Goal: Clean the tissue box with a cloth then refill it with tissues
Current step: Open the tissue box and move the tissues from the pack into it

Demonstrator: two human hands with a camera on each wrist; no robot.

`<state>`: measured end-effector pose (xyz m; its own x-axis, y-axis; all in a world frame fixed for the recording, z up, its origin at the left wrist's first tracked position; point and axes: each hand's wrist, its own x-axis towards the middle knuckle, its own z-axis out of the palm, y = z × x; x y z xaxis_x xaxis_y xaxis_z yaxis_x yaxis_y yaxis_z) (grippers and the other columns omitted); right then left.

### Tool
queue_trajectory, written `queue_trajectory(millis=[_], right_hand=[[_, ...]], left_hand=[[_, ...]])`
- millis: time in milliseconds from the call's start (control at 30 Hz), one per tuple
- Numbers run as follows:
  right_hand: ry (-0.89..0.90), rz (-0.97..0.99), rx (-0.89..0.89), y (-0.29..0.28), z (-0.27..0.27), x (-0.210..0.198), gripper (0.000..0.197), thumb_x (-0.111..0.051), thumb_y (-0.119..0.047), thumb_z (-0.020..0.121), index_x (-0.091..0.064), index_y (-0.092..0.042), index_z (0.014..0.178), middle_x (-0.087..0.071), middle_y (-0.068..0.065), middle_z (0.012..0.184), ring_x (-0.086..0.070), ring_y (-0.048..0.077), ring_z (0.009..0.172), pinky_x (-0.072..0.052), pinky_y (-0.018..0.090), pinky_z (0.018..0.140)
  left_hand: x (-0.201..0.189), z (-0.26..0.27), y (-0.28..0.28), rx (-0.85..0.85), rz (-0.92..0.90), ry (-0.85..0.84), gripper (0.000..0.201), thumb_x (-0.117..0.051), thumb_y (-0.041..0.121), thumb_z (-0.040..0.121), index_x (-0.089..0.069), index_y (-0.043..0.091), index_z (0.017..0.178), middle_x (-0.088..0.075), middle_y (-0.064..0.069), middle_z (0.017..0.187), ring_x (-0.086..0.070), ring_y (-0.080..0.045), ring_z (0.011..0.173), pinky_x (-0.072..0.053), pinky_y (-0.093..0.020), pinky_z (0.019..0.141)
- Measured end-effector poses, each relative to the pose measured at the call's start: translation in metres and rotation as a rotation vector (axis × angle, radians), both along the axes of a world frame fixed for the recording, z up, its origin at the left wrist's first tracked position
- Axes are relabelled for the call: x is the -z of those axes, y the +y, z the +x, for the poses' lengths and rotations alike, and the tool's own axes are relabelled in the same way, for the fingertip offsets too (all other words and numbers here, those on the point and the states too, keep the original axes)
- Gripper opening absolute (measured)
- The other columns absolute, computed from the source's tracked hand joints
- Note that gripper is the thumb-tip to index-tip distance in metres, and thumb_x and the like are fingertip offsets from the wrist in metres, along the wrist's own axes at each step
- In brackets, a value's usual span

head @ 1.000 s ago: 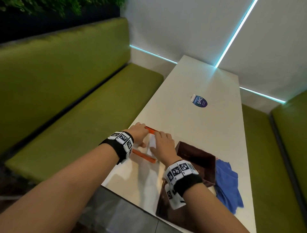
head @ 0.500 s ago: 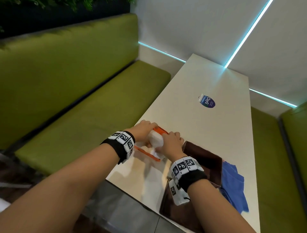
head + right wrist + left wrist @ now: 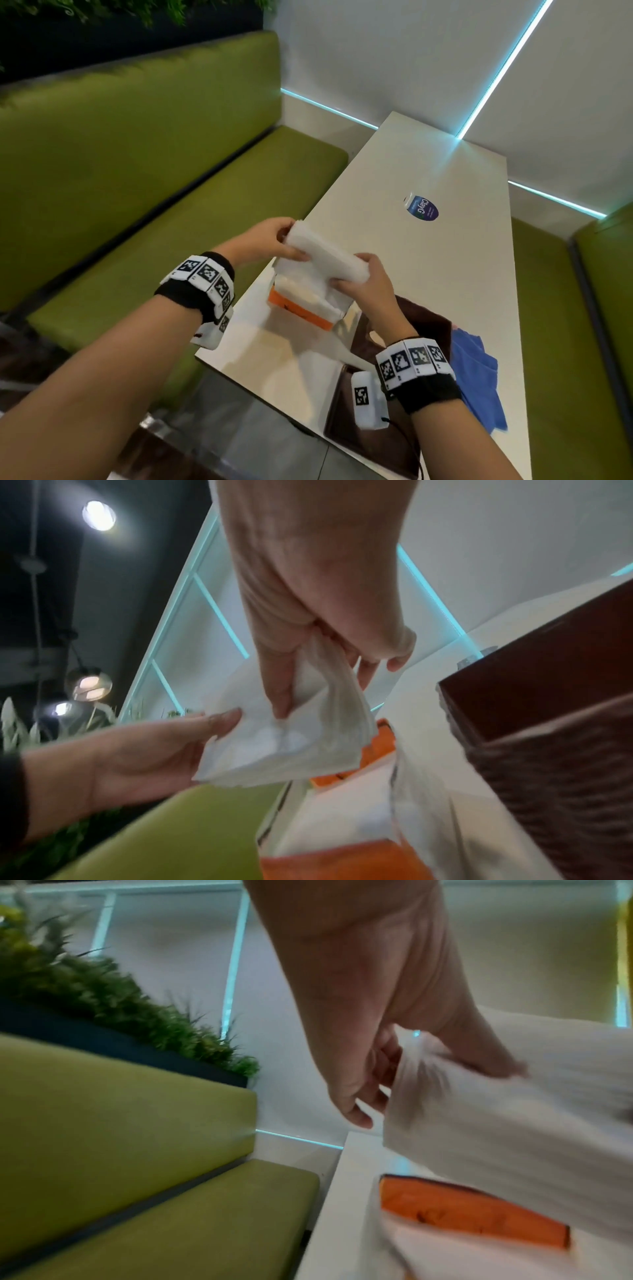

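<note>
Now left hand (image 3: 263,240) and right hand (image 3: 368,284) both grip tissue stack (image 3: 325,257) above orange pack (image 3: 301,308); loose sheets may slip, miss brown tissue box (image 3: 424,329)

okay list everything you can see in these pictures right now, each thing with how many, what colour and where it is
tissue stack: one, white, held up above the pack in both hands
tissue pack: one, orange and white, open, near the table's left edge
tissue box: one, dark brown, open, right of the pack, behind the right wrist
box lid: one, dark brown, at the table's near edge
cloth: one, blue, crumpled, right of the box
sticker: one, dark blue and white, mid-table
table: one, cream
bench seats: green, both sides of the table
plants: green, above the left bench back
left hand: grips the stack's far end
right hand: grips the stack's near end
</note>
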<state>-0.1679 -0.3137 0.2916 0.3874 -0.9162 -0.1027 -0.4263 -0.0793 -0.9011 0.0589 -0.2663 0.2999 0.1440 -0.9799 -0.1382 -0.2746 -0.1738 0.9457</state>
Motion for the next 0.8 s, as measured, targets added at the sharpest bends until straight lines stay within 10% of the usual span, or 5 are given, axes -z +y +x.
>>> queue_trajectory(millis=[133,267,400,633,800], right_hand=[[-0.492,0.261,0.127,-0.004,-0.004,-0.017,0.071,-0.085,-0.016,0.068,-0.047,-0.016,0.128,-0.062,0.006,0.121,-0.063,0.024,0.110,-0.056,0.040,0.089],[-0.588,0.386,0.174,-0.002,-0.005,-0.030,0.049,-0.073,-0.018,0.081,-0.053,-0.011,0.125,-0.067,0.011,0.117,-0.066,0.028,0.105,-0.056,0.042,0.089],[-0.367,0.335,0.182,-0.013,-0.040,-0.036,0.045,-0.064,-0.030,0.083,-0.053,-0.015,0.125,-0.067,0.006,0.114,-0.065,0.023,0.102,-0.055,0.035,0.083],[0.252,0.178,0.333,-0.020,-0.129,-0.022,0.045,-0.060,-0.021,0.089,-0.047,-0.001,0.127,-0.058,0.014,0.125,-0.057,0.032,0.111,-0.046,0.034,0.085],[0.609,0.090,0.284,-0.012,-0.139,-0.004,0.042,-0.052,-0.013,0.092,-0.042,0.003,0.129,-0.056,0.019,0.129,-0.051,0.035,0.121,-0.037,0.027,0.079]], left_hand=[[-0.011,-0.019,-0.001,-0.163,-0.077,0.328,0.052,-0.078,0.019,0.079,-0.055,0.004,0.124,-0.068,-0.010,0.119,-0.068,-0.023,0.104,-0.057,-0.031,0.084],[-0.018,-0.058,-0.004,-0.239,-0.073,0.395,0.044,-0.061,0.031,0.093,-0.045,0.010,0.128,-0.061,-0.007,0.122,-0.064,-0.016,0.099,-0.055,-0.028,0.079],[-0.015,-0.095,-0.008,-0.170,0.066,0.285,0.067,-0.057,0.041,0.092,-0.021,0.022,0.146,-0.048,-0.004,0.137,-0.053,-0.018,0.120,-0.046,-0.041,0.102],[-0.008,-0.185,-0.012,-0.057,0.067,-0.030,0.051,-0.052,0.011,0.095,-0.016,0.015,0.132,-0.041,0.002,0.073,-0.043,-0.013,0.060,-0.033,-0.022,0.052],[0.021,-0.227,-0.027,0.088,0.189,-0.220,0.033,-0.037,-0.003,0.093,-0.026,0.011,0.120,-0.040,-0.005,0.084,-0.038,-0.014,0.059,-0.032,-0.019,0.045]])
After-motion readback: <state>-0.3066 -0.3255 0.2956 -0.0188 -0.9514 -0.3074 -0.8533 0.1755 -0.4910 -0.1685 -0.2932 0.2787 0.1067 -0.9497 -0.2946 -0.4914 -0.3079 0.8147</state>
